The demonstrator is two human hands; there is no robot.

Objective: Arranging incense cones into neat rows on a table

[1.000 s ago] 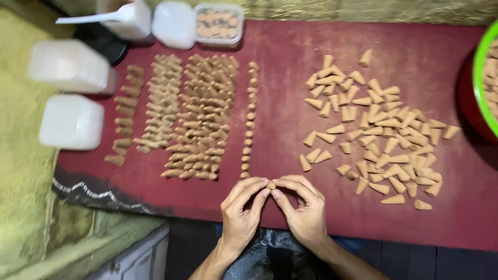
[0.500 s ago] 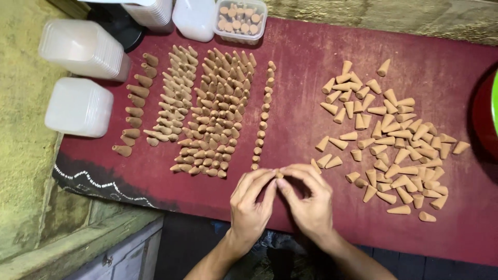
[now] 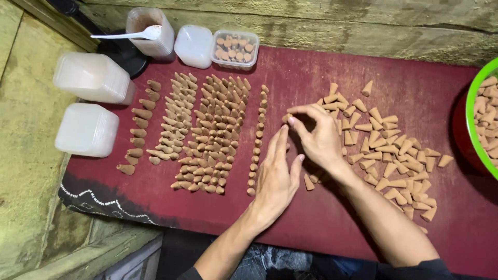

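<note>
A view from above looks down on a desk (image 3: 404,67) covered in dark red cloth. At the far left lie two cloudy white plastic boxes (image 3: 88,103), one above the other. Behind them, near the back wall, a clear tub (image 3: 153,33) has a white plastic spoon (image 3: 124,35) resting across its rim, and beside it sit a white lidded tub (image 3: 194,45) and a small clear box of cones (image 3: 235,49).

To the right of the white boxes, small tan clay-coloured cones are laid in neat rows (image 3: 207,135), ending in a single thin column (image 3: 258,140).

Just right of that column, the left hand (image 3: 277,179) lies flat on the cloth, its fingers straight, held loosely together and holding nothing. Touching it on the right, the right hand (image 3: 319,137) arches above the cloth, its thumb and forefinger pinching one cone (image 3: 285,118) at the tips, near the top of the thin column.

Further right, a loose pile of cones (image 3: 394,145) spreads across the cloth, partly under the right wrist. At the far right edge, a green bowl (image 3: 469,111) holds more cones.
</note>
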